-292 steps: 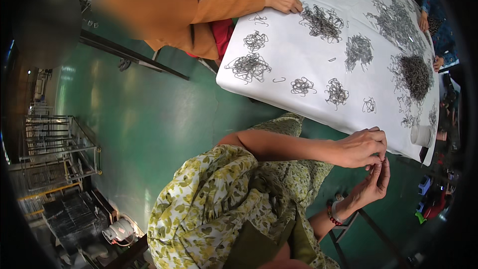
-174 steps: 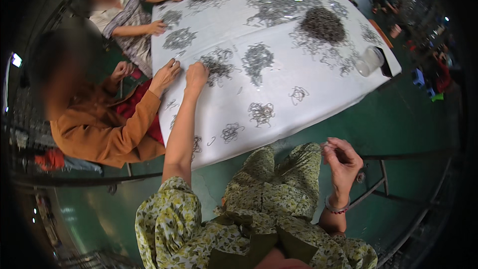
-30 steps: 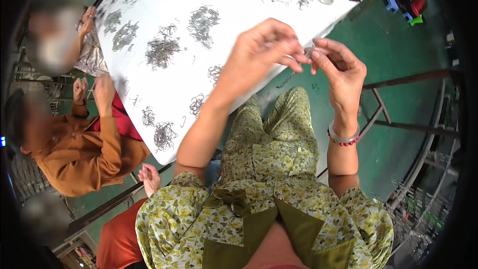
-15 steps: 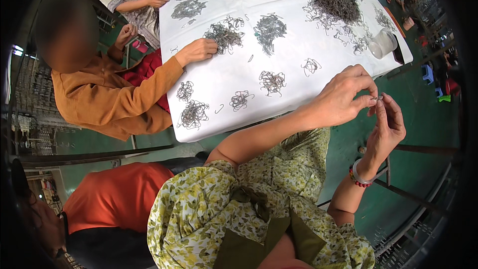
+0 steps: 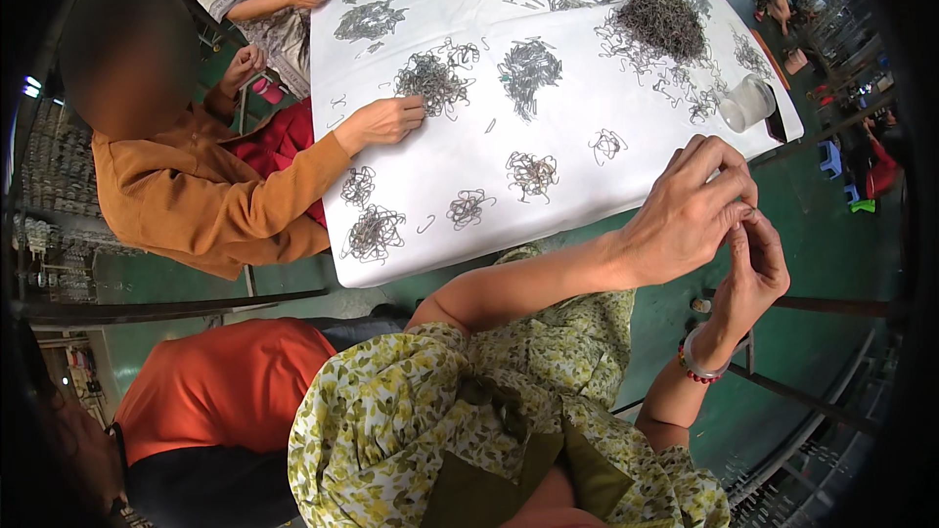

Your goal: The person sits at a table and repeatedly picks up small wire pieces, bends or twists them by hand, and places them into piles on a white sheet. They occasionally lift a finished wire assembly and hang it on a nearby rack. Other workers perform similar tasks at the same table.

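Wire hook (image 5: 751, 207), tiny, is pinched between my left hand (image 5: 690, 210) and right hand (image 5: 751, 269), fingers closed on it, just off the white worktop's (image 5: 548, 225) near edge, close for seeing.

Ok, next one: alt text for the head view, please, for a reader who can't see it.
A person's left hand and right hand meet fingertip to fingertip over a tiny item, too small to identify, beside a white table strewn with small wire clumps. A co-worker's hand rests at another clump.
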`<state>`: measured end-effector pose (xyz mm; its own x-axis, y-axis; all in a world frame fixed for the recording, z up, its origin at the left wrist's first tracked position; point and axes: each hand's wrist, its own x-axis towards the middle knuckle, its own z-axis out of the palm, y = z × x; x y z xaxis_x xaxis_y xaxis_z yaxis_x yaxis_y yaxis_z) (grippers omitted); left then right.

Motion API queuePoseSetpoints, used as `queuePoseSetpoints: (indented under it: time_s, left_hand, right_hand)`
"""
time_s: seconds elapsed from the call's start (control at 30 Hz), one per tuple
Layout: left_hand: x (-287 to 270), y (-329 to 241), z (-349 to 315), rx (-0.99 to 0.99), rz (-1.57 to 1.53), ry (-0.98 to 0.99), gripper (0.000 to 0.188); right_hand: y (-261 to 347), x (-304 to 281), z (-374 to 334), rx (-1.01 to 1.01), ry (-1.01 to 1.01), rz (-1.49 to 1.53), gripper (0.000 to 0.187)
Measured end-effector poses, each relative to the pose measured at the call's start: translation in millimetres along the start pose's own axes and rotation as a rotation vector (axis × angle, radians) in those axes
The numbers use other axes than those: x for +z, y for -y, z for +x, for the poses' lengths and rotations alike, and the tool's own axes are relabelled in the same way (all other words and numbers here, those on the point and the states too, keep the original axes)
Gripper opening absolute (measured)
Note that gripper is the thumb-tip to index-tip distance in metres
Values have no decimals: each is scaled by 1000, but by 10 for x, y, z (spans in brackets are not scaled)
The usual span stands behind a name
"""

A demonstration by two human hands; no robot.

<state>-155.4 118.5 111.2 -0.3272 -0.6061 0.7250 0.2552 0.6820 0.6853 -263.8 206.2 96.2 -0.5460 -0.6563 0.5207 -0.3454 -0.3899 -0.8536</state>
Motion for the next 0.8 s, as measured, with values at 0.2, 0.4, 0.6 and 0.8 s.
queuePoseSetpoints:
  time_s: [0.2,0.4,0.6,0.8]
  left_hand:
    - [-146,6,355,14,-246,258,9]
    - [-284,-24,709,-137,-451,564,10]
    - [-626,299,848,-226,-473,461,23]
    - [-1817,2112,396,-564,833,248,32]
  right_hand:
    - [-60,-202,246,-22,153,317,17]
    - [-88,-156,586,146,385,595,31]
    - [-52,32,630,-16,299,658,35]
    - [506,-572,788,-196,280,604,23]
